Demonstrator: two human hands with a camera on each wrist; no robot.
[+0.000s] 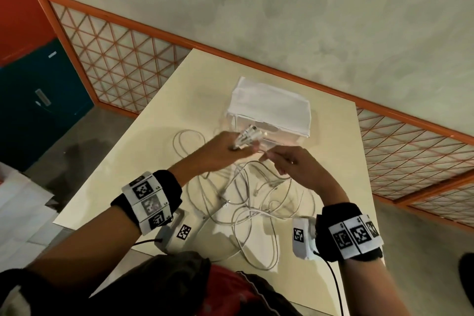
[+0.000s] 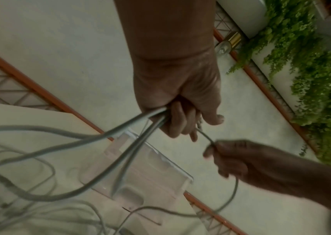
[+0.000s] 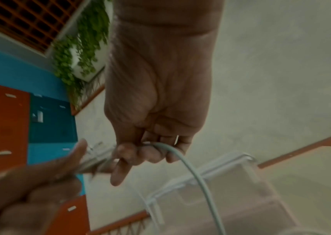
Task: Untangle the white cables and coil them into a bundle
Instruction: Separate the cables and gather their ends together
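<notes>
From the head view, the left hand (image 1: 225, 147) grasps several plug ends of the white cables (image 1: 246, 202), which point to about 2 o'clock. The right hand (image 1: 295, 164) is just beside it at 3 o'clock and pinches one strand. The tangle lies on the table (image 1: 133, 161) at 6 o'clock, equally near both hands.

In the left wrist view, the strands leave the fist toward 8 o'clock.

In the right wrist view, the pinched cable falls toward 5 o'clock.
</notes>
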